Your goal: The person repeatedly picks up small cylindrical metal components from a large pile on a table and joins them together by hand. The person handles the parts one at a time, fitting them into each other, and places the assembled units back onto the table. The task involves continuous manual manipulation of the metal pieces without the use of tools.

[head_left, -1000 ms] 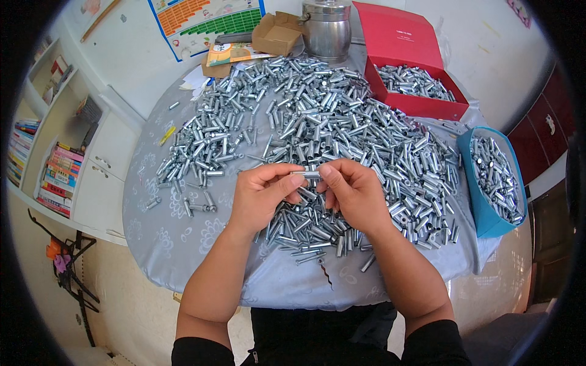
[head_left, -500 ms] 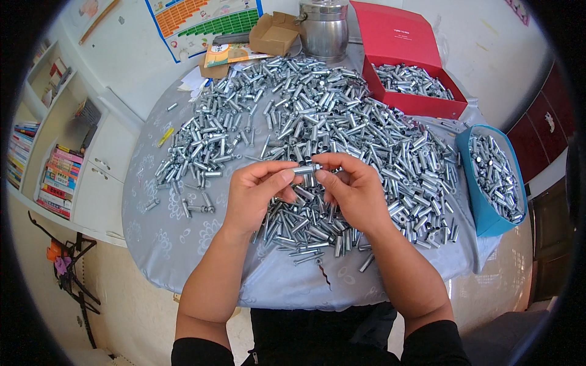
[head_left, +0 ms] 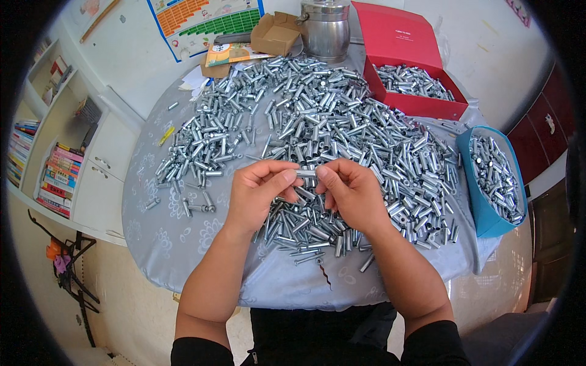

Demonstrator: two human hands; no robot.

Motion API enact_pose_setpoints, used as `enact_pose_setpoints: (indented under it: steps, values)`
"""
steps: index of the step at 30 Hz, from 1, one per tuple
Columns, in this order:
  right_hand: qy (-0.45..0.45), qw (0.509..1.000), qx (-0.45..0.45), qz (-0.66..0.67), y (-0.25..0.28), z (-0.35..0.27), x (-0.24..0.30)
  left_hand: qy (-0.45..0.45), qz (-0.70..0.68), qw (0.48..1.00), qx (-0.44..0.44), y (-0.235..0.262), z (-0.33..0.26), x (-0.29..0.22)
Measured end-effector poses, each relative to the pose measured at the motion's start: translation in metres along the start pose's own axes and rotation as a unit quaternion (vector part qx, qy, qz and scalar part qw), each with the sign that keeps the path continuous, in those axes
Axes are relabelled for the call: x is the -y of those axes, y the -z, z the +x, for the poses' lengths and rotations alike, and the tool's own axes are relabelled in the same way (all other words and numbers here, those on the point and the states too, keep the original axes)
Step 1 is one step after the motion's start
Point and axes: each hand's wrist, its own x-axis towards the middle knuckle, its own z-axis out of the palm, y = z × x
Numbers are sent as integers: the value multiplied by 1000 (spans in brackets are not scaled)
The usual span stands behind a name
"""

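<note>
A short silver expansion bolt (head_left: 306, 174) lies level between my hands, just above the near part of a large pile of metal parts (head_left: 342, 110). My left hand (head_left: 256, 190) pinches its left end between thumb and fingertips. Closed on the right end is my right hand (head_left: 353, 192), its thumb and forefinger covering that tip. The pile mixes loose sleeves, thin bolts and fitted pieces of the same silver metal. My fingers partly hide the held piece.
A red box (head_left: 421, 108) and a blue fabric bin (head_left: 488, 229), both full of the same parts, stand on the right of the table (head_left: 165, 244). At the back are a metal pot (head_left: 325, 30) and a cardboard box (head_left: 276, 33). A yellow pen-like object (head_left: 166, 136) lies left.
My right fingers have shifted slightly around the right end of the expansion bolt, with the thumb now higher over it. My left hand keeps its pinch, almost unmoved.
</note>
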Motion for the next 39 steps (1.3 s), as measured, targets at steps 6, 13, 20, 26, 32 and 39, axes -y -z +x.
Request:
enact_pose_setpoints:
  steps: [6, 13, 20, 26, 32, 39]
  values:
    - [18, 999, -19, 24, -2, 0, 2, -1, -10, 1000, 3, -1, 1, 2]
    - [55, 998, -34, 17, -7, -3, 4, 1, -15, 1000, 5, 0, 2, 3]
    - [36, 999, 0, -8, -2, -2, -2, 0, -21, 1000, 15, 0, 2, 4]
    - [-10, 999, 26, -31, 1, 0, -4, 4, -8, 1000, 28, -1, 1, 6]
    - [-1, 1000, -6, 21, -3, -1, 0, 3, -15, 1000, -4, 0, 2, 5]
    - [-19, 999, 14, 25, 2, 2, -2, 2, -33, 999, -1, 0, 2, 3]
